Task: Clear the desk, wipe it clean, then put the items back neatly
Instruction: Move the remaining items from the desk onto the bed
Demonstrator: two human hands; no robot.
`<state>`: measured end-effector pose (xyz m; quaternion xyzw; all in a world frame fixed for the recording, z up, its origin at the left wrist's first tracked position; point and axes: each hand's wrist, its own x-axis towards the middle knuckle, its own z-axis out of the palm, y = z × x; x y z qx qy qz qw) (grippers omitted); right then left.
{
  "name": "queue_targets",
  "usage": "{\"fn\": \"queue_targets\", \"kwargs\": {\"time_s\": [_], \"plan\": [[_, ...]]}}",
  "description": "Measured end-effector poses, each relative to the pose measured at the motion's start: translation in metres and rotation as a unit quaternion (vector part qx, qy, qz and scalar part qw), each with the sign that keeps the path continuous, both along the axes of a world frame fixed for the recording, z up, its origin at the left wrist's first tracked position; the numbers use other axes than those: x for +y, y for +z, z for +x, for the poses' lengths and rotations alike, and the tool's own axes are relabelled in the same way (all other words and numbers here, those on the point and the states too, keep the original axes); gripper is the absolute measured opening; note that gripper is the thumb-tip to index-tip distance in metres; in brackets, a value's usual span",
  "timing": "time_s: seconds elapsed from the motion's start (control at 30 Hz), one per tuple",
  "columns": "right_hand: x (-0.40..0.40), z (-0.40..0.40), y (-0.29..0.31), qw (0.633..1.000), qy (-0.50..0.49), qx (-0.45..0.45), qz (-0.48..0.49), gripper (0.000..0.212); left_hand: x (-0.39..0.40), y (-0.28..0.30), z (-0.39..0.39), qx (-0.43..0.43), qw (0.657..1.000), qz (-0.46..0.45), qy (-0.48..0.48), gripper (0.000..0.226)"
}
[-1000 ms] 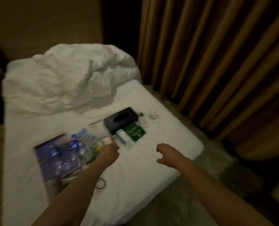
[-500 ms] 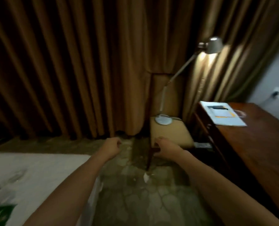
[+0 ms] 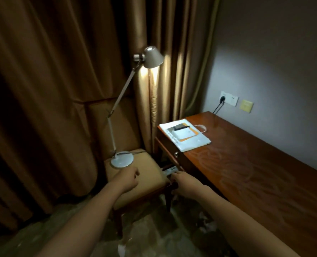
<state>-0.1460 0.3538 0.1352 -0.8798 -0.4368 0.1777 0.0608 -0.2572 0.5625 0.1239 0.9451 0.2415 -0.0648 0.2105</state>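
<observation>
Desk point(image 3: 246, 173) at right against the wall: dark wood top mostly bare, faint swirled smears in the sheen, likely wiped already. Only a white folder point(image 3: 188, 139) with papers and a dark pen sits at its far corner. Judgement: putting things back is barely under way. Lamp point(image 3: 122, 160) stands lit on the chair point(image 3: 141, 180) beside the desk. Left hand point(image 3: 129, 179) hovers near its base, fingers loosely curled, empty. Right hand point(image 3: 184, 183) at the chair's edge; grip unclear.
</observation>
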Motion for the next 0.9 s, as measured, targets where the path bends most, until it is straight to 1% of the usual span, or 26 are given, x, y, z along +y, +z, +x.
{"fn": "queue_targets", "kwargs": {"time_s": [0.13,0.3,0.4,0.5,0.57,0.77,0.9], "plan": [[0.001,0.064,0.012,0.997,-0.069,0.001,0.026,0.038,0.033,0.0,0.074,0.005,0.999,0.023,-0.043,0.037],[-0.008,0.125,0.006,0.992,-0.121,0.019,0.016,0.033,0.036,-0.012,0.143,0.014,0.996,0.012,-0.085,0.037],[-0.007,0.163,-0.008,0.986,-0.154,0.05,0.027,0.034,0.038,-0.025,0.184,0.017,0.995,0.014,-0.1,0.036],[-0.009,0.202,-0.026,0.985,-0.157,0.065,0.011,0.036,0.035,-0.035,0.226,0.047,0.991,0.031,-0.12,0.032],[-0.01,0.237,-0.036,0.983,-0.171,0.068,0.013,0.039,0.035,-0.038,0.262,0.052,0.989,0.041,-0.134,0.029],[-0.01,0.346,-0.044,0.974,-0.208,0.079,0.027,0.039,0.036,-0.021,0.374,0.022,0.993,0.03,-0.108,0.028],[-0.01,0.398,-0.044,0.963,-0.251,0.098,0.029,0.039,0.037,-0.027,0.421,0.042,0.993,0.035,-0.101,0.037]]}}
